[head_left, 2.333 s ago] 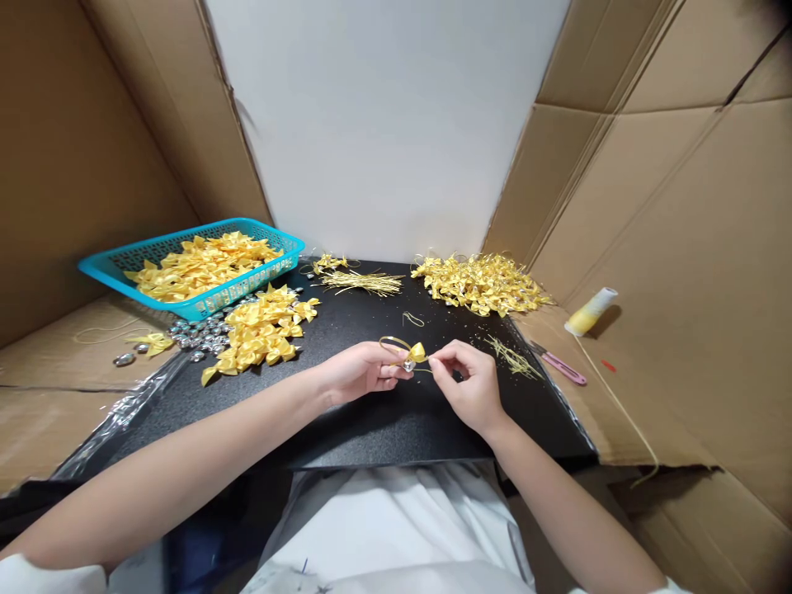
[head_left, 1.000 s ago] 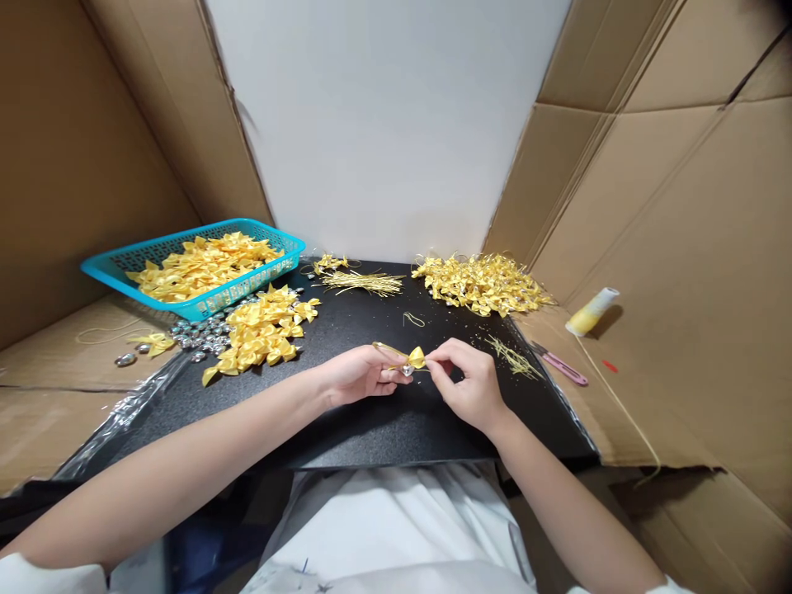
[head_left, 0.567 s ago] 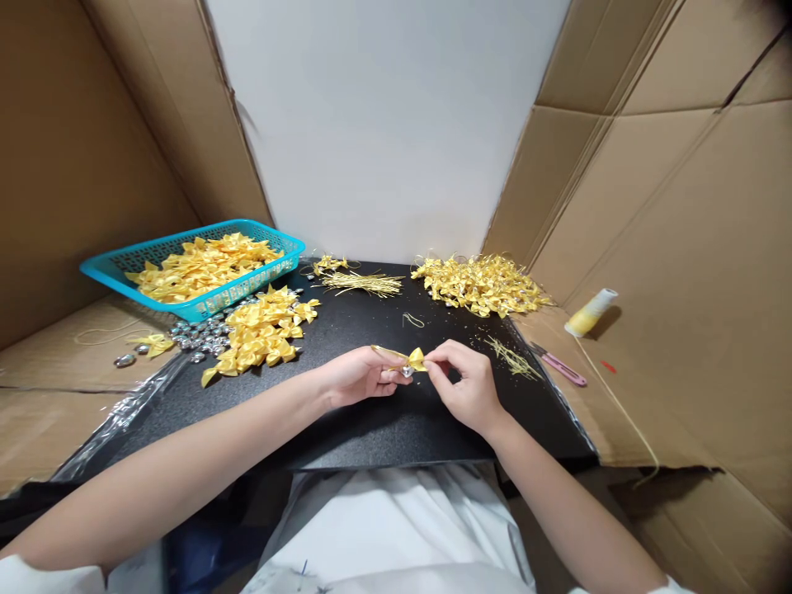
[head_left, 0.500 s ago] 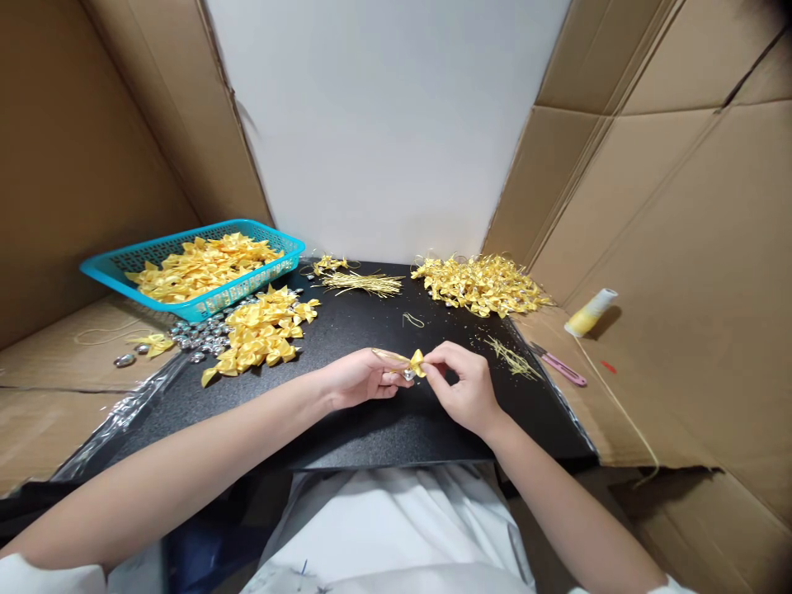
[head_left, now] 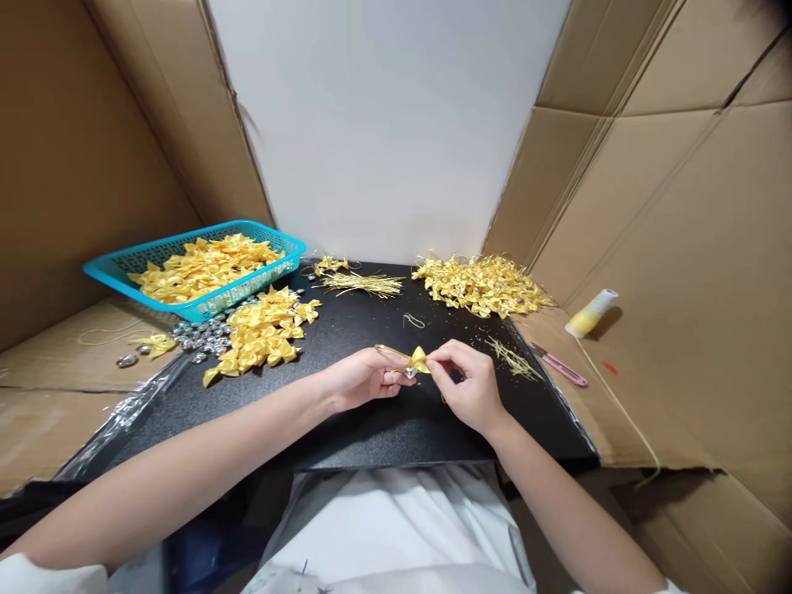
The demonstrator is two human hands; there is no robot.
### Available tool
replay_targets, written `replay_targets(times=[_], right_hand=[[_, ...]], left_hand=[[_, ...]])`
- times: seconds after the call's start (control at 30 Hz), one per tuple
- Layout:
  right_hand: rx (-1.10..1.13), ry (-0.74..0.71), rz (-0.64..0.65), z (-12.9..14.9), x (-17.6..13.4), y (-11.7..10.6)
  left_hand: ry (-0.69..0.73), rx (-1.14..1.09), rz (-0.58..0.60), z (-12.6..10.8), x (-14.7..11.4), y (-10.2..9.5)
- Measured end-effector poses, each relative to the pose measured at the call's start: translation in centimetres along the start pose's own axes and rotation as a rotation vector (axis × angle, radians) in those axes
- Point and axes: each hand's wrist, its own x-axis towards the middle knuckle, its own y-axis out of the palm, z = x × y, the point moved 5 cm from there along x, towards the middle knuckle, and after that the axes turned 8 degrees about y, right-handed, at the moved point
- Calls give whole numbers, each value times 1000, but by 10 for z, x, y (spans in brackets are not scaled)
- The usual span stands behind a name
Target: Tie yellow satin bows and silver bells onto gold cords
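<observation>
Between my two hands, above the black tabletop, is a small yellow ribbon bow with a silver bell at its lower left. My left hand pinches the bow's left side between thumb and fingers, and a loop of gold cord runs along the thumb. On the other side my right hand grips the bow's right edge with thumb and forefinger. Part of the bow and cord is hidden by my fingers.
A turquoise basket of yellow bows stands left, beside a bow pile and silver bells. Gold cords lie at the back, near finished bows. A pink cutter and thread spool are right.
Both hands stay nearly in place with the bow. My right fingers have shifted very slightly at its right edge, and the bow appears turned a little.
</observation>
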Motion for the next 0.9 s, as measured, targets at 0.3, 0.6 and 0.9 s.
replay_targets(times=[0.3, 0.6, 0.9], right_hand=[[-68, -92, 20, 4, 0, -2], [-159, -212, 32, 7, -3, -1], [-88, -148, -7, 9, -3, 1]], left_hand=[[-20, 14, -38, -1, -1, -1], [-31, 24, -51, 1, 1, -4], [-45, 2, -33, 4, 2, -5]])
